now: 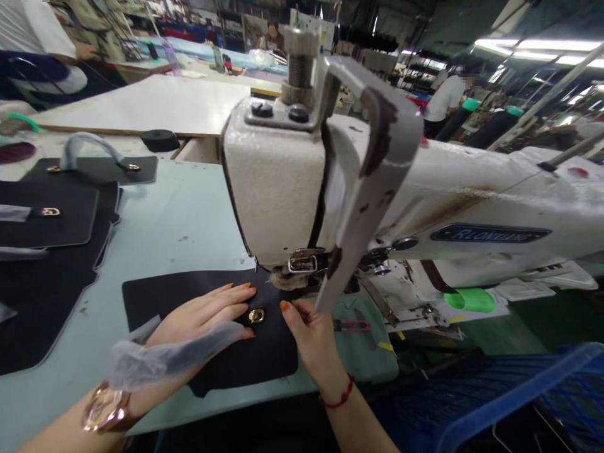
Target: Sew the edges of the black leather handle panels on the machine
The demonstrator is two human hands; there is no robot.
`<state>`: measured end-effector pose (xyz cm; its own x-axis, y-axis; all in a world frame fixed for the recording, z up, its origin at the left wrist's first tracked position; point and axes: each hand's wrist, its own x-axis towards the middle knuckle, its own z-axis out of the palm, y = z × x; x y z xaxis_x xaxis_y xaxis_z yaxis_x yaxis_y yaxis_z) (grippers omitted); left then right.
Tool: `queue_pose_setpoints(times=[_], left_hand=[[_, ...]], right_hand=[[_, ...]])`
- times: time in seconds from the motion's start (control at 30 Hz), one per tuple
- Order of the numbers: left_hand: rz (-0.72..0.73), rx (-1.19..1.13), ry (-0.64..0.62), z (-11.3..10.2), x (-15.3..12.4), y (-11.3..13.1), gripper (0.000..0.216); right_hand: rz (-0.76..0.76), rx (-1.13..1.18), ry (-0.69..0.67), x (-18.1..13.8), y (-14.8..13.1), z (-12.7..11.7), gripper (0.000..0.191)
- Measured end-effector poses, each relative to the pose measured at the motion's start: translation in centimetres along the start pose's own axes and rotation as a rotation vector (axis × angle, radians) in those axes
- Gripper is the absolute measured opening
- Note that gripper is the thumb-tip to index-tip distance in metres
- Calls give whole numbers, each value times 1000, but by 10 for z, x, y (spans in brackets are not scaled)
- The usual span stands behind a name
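A black bag panel with a gold clasp lies on the pale table under the head of a white sewing machine. My left hand lies flat on the panel, fingers stretched toward the clasp, and a wrapped strap crosses its back. My right hand rests at the panel's right edge by the presser foot, fingers curled. What they pinch is hidden.
Several black panels with gold clasps and wrapped handles are stacked at the left. Pink snips lie by the machine base. A blue crate stands at the lower right. Other people work in the background.
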<state>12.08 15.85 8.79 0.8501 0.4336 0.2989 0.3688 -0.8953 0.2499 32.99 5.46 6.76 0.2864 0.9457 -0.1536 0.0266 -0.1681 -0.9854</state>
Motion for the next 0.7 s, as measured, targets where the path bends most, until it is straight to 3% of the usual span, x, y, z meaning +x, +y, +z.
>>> queue_pose_setpoints(times=[0.17,0.33,0.47,0.7], left_hand=[[-54,-12,66,-2,8,-1,42],[-177,-87,-8,-6,11,-1,38],[-206,-108,-11,-4,7,-6,40],[-212,-164,5,-7,12,-6,41]], right_hand=[[-24,-46,18,11,-4,0,43],[-52,-88,26,16,-9,0,45],[-119,-165,75,2,-10,-4,51],[111,65,-176,-31,3,-9,48]])
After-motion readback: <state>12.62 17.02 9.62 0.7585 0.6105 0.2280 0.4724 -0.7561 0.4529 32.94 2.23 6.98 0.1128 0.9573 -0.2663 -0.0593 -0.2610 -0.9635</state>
